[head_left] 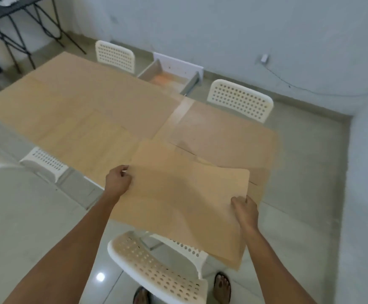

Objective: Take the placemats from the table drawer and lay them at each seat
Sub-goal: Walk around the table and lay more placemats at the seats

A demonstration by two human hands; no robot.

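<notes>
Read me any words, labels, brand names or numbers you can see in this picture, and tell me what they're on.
None can be read.
The placemat, held in the left hand and right hand, is plain.
The table, the open drawer and the white chairs show no writing.
The small white thing on the wall is too blurred to tell.

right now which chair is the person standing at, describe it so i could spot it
Start at the long wooden table and come to its near edge, where both hands hold a tan placemat. Right below that mat, by the sandalled feet, is a white perforated chair. Unlike the other three white chairs, it is the nearest one and is partly covered by the mat.
</notes>
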